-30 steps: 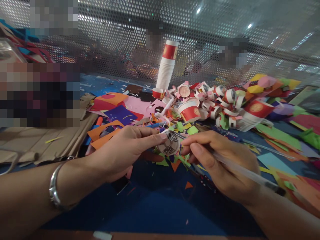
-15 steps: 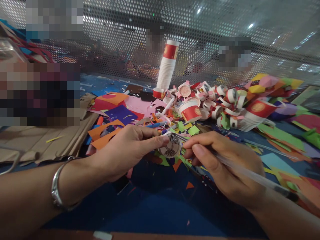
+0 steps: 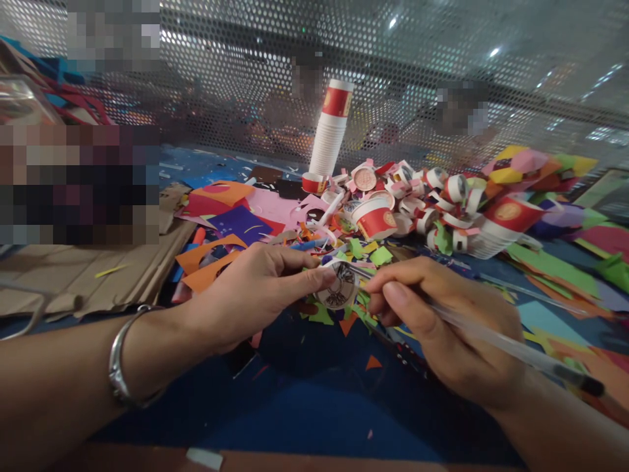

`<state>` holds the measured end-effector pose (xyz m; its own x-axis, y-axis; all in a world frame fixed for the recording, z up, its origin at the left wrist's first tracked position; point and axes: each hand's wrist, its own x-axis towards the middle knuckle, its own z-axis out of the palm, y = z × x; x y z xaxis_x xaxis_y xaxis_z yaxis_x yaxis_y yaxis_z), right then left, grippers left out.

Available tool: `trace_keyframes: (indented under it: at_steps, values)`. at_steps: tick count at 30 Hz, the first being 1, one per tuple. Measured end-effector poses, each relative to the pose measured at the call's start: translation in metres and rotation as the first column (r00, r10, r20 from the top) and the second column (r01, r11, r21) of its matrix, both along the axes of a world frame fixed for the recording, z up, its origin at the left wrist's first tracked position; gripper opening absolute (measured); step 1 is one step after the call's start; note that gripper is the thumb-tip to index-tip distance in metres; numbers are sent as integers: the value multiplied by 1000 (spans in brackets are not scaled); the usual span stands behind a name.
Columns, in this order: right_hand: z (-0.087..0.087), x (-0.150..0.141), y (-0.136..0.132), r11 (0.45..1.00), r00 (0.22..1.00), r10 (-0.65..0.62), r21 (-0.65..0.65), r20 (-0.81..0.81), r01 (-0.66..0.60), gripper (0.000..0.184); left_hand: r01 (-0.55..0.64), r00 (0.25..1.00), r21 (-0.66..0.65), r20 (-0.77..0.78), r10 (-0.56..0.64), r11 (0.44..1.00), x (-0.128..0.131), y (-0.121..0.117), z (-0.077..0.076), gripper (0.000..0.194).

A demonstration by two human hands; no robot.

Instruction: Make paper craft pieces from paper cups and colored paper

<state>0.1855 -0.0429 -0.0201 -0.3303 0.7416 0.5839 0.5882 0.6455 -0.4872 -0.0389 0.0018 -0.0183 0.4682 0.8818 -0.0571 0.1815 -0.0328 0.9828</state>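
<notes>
The left hand (image 3: 255,292) hides part of a flat, white, black-patterned disc (image 3: 344,292) — finely marked, too blurred to read — and the right hand (image 3: 457,354) partly covers a clear plastic pen (image 3: 531,354).

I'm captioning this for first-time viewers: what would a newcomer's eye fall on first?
Probably the tall stack of red and white paper cups at the back of the blue table, before a perforated screen. Then, front and centre, the left hand holds a small whitish disc with dark marks, and the right hand a pen pointed towards it. Behind, right of centre, lies a heap of cut cup pieces.
</notes>
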Motion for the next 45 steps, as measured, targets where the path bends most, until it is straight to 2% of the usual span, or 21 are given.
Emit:
trace_keyframes:
  at_steps: [6,12,17,27,37,45]
  values:
    - [-1,0,0,999,999,19,37,-26,-18,14,-29,999,36,-42,30,999,0,1,2,30]
    - [-1,0,-1,998,1000,-20,56,-10,21,13,-57,998,30,-14,58,998,1,2,0,28]
    - [-1,-2,-1,998,1000,12,69,-24,-10,14,-52,999,59,-5,52,997,-1,1,-1,27]
    - [-1,-2,-1,999,999,19,35,-40,-18,14,-48,997,24,62,47,999,1,2,-3,22]
    - [-1,-4,-3,999,998,43,17,-36,-42,15,-83,994,52,72,80,995,2,1,-2,23]
    - [-4,-4,-2,1000,999,2,22,-35,-1,15,-103,993,61,64,99,993,1,-1,1,23]
